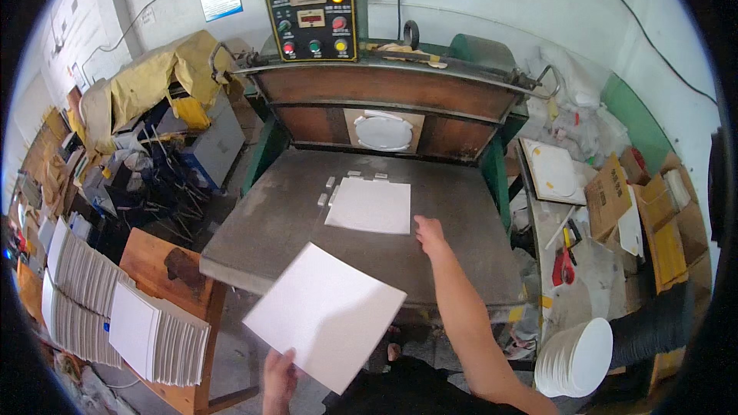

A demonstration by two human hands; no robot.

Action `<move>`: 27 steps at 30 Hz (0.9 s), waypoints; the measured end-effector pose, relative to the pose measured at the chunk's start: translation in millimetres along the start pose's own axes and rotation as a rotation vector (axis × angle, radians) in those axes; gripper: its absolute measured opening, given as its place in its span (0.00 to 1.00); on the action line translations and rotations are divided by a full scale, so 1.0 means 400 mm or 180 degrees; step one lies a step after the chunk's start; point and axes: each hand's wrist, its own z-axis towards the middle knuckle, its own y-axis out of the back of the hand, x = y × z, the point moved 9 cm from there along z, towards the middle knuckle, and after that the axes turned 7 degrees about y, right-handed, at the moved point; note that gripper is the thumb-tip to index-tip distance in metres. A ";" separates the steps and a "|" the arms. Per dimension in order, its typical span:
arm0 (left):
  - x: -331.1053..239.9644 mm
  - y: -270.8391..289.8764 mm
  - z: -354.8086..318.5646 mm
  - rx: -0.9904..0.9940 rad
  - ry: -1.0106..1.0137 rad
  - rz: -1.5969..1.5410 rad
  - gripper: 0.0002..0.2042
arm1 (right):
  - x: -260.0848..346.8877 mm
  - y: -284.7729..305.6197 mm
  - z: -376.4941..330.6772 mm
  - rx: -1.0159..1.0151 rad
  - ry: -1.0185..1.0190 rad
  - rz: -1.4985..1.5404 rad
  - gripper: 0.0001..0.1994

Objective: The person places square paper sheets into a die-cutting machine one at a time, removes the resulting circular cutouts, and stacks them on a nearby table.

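Observation:
My left hand (280, 373) grips a white square board (327, 311) by its near left edge, holding it tilted in front of the machine bed. Another white sheet (370, 206) lies flat on the grey bed (265, 219), against several small light stop blocks (330, 182) at its far and left sides. My right hand (430, 234) is just off that sheet's right edge, fingers loosely bent and partly spread, with nothing seen in them. Behind, on the raised brown plate (307, 124) of the press, a white oval die (383, 131) is mounted.
Stacks of white boards (157, 334) stand on a wooden bench (154, 250) at left. Round white discs (573, 357) are stacked at lower right, near red-handled scissors (563, 269) and open cardboard boxes (607, 196). A control panel (310, 11) and a metal bar (384, 67) rise above the bed.

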 end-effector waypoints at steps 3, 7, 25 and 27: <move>0.106 0.006 0.004 0.0328 0.0672 0.0343 0.27 | -0.042 -0.105 0.032 0.0113 -0.0269 0.0525 0.13; 0.166 -0.019 0.019 0.0282 0.0829 0.0287 0.30 | -0.117 -0.168 0.109 0.0631 -0.1137 0.0830 0.13; 0.197 -0.557 0.802 0.0265 0.0781 -0.0429 0.17 | 0.164 0.559 -0.120 -0.0013 0.0595 0.1657 0.23; 0.206 -0.541 0.806 0.0294 0.0838 -0.0315 0.18 | 0.098 0.688 -0.238 -0.0351 0.0437 0.1472 0.24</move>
